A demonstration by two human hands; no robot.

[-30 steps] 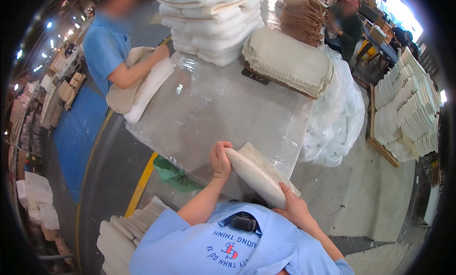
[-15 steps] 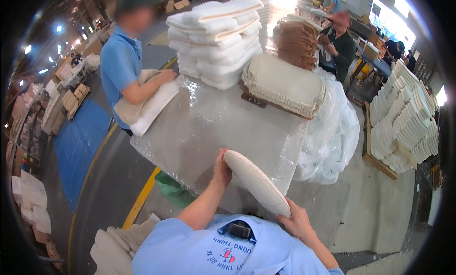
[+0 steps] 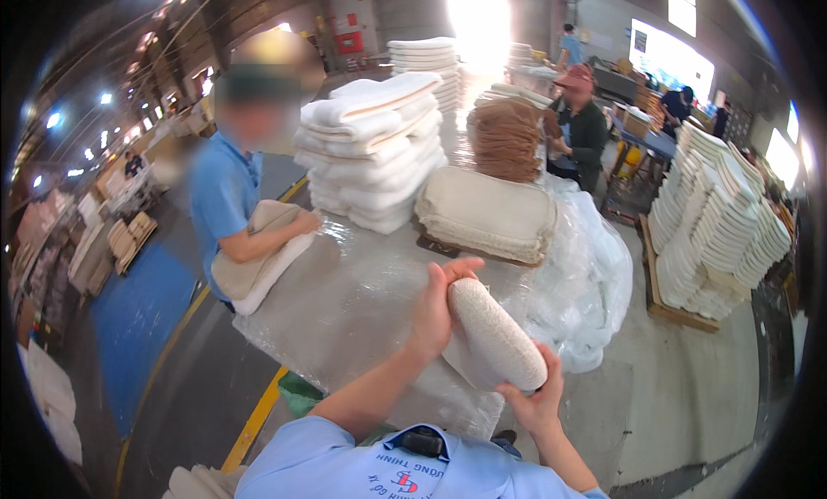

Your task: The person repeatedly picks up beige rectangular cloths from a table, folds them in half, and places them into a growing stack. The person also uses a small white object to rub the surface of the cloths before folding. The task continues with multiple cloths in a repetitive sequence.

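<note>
A cream, rounded seat cushion (image 3: 498,337) with a nubby fabric cover is tilted up on edge in front of my chest, above the near part of the table. My right hand (image 3: 538,391) grips its lower right end, thumb on the near side. At the upper left end, my left hand (image 3: 438,309) is open, its palm against the cushion and its fingers stretched out past the end. The cushion hides part of the left fingers.
The plastic-covered table (image 3: 345,284) bears a white pad stack (image 3: 370,154), a beige cover pile (image 3: 487,210) and brown covers (image 3: 508,142). Clear plastic sheeting (image 3: 594,275) hangs at its right. A co-worker (image 3: 226,185) holds a cushion at left; another person (image 3: 579,133) stands beyond. Stacked pads (image 3: 706,223) sit on a pallet.
The cushion has turned, showing its thick edge more. My left hand's fingers have straightened from a grip on the cushion's end. The view has tipped up.
</note>
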